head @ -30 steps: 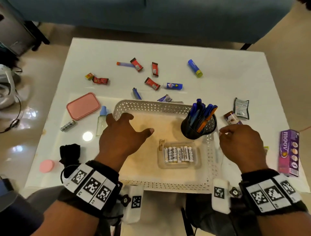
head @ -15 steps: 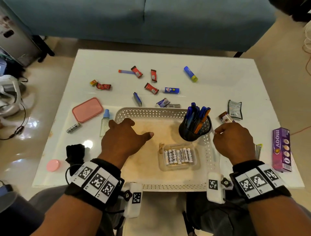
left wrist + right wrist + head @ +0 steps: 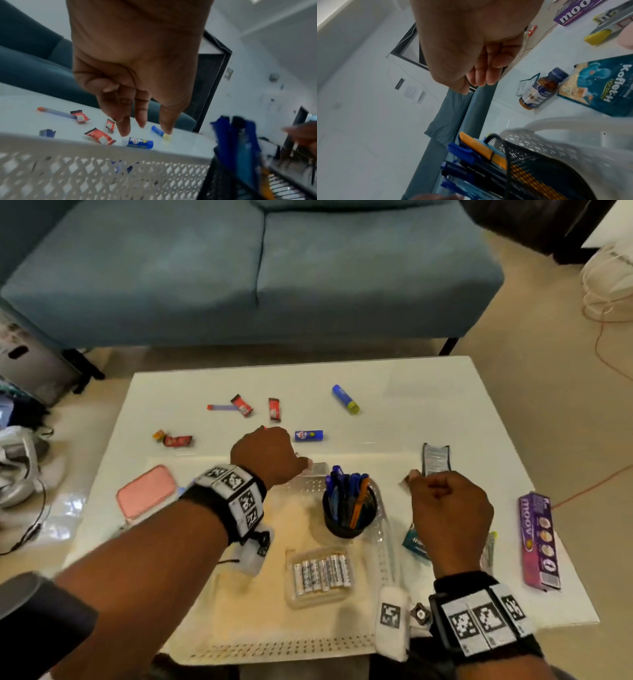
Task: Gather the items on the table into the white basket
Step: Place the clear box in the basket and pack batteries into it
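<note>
The white basket (image 3: 281, 648) lies in front of me and holds a black pen cup (image 3: 349, 522) and a clear battery case (image 3: 322, 577). My left hand (image 3: 267, 453) reaches past the basket's far rim (image 3: 102, 147). Its fingers (image 3: 123, 128) hang straight down and hold nothing, above a red wrapper (image 3: 100, 136) and a small blue tube (image 3: 139, 142). My right hand (image 3: 445, 505) hovers right of the basket, loosely curled and holding nothing (image 3: 481, 78). A brown bottle (image 3: 537, 90) and a teal Koflet pack (image 3: 604, 86) lie below it.
More red wrappers (image 3: 242, 405) and a blue glue stick (image 3: 346, 399) lie farther back. A pink case (image 3: 147, 494) sits left of the basket. A silver sachet (image 3: 435, 458) and a purple Moov box (image 3: 539, 541) lie on the right. A blue sofa (image 3: 260, 268) stands behind the table.
My left hand has left the inside of the basket and moved forward over its far rim. The right hand has lifted slightly and curled. The head view has tilted up.
</note>
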The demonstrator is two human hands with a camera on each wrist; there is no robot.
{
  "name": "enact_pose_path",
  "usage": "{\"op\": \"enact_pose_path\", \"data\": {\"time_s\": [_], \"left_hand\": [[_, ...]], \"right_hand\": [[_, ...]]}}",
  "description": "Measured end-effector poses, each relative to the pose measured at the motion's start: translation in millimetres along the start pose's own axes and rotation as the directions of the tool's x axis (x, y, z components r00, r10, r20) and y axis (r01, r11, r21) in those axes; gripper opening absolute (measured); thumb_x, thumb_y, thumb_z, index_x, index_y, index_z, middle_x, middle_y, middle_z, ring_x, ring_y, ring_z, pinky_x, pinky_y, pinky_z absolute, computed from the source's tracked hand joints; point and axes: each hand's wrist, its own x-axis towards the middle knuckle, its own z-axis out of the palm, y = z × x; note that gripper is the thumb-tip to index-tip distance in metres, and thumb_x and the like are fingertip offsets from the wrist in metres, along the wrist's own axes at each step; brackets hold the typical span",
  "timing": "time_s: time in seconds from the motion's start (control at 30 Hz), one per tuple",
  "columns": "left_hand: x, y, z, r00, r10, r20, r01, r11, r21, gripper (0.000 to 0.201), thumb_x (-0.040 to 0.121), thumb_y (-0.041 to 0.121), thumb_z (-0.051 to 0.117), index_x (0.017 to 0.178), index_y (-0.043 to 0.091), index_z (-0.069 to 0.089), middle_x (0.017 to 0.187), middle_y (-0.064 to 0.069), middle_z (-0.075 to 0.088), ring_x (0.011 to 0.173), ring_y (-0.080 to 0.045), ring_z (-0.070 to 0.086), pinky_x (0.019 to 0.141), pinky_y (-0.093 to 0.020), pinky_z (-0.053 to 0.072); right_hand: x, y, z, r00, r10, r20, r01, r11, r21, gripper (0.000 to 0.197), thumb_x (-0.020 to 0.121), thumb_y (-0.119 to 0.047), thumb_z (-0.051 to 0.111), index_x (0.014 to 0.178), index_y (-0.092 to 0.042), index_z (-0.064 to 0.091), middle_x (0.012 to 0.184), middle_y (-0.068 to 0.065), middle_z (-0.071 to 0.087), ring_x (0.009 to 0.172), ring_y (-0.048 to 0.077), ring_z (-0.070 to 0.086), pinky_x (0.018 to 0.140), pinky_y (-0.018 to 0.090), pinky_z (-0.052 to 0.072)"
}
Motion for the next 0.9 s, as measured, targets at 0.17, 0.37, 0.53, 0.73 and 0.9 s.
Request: {"op": "enact_pose_path", "data": {"time_s": [0.17,0.37,0.53,0.73,0.9], "left_hand": [[56.7,23.1,10.4,0.949,-0.05,0.31,0.037,0.998,0.049,0.042,0.081,0.058,0.073,0.085,0.016,0.066,0.105,-0.007,0.074,0.097,-0.026,0.069,0.085,-0.034,0.056],[80.7,39.8,30.1,0.91,-0.143,0.39,0.058,0.974,0.221,0.054,0.089,0.056,0.065,0.117,0.009,0.066,0.113,-0.011,0.066,0.104,-0.027,0.063,0.087,-0.03,0.049],[87.8,43.7,37.4,0.907,-0.131,0.401,-0.009,0.944,0.33,0.046,0.1,0.045,0.048,0.122,0.008,0.065,0.129,-0.013,0.064,0.112,-0.028,0.061,0.098,-0.033,0.048],[81.0,43.4,15.7,0.912,-0.174,0.371,0.137,0.983,0.124,0.032,0.08,0.036,0.078,0.091,0.006,0.075,0.091,-0.013,0.075,0.083,-0.027,0.07,0.078,-0.03,0.058],[17.9,18.5,-35.7,0.971,-0.16,0.178,0.19,0.968,-0.164,0.036,0.074,0.043,0.083,0.082,0.01,0.072,0.078,-0.007,0.074,0.074,-0.023,0.073,0.066,-0.031,0.059]], "right_hand": [[14.1,8.9,-17.1,0.996,0.094,-0.01,-0.091,0.981,0.172,0.017,0.084,-0.033,0.075,0.072,-0.023,0.069,0.062,-0.01,0.066,0.062,0.003,0.063,0.062,0.023,0.045],[29.0,30.3,-35.4,0.979,0.204,-0.022,-0.19,0.941,0.28,0.017,0.085,-0.031,0.076,0.072,-0.023,0.068,0.062,-0.011,0.066,0.057,-0.003,0.061,0.055,0.015,0.042],[35.9,41.9,-45.7,0.971,0.237,-0.026,-0.218,0.928,0.301,0.017,0.086,-0.03,0.075,0.073,-0.023,0.068,0.062,-0.013,0.065,0.054,-0.009,0.059,0.047,0.005,0.038],[42.2,46.9,-45.9,0.981,0.194,-0.02,-0.182,0.948,0.263,0.02,0.086,-0.035,0.075,0.074,-0.021,0.068,0.062,-0.013,0.065,0.053,-0.009,0.059,0.047,0.007,0.037],[34.3,32.8,-39.2,0.996,0.082,0.026,-0.085,0.976,0.199,0.02,0.084,-0.038,0.074,0.071,-0.024,0.067,0.064,-0.013,0.064,0.057,-0.002,0.058,0.059,0.019,0.045]]}}
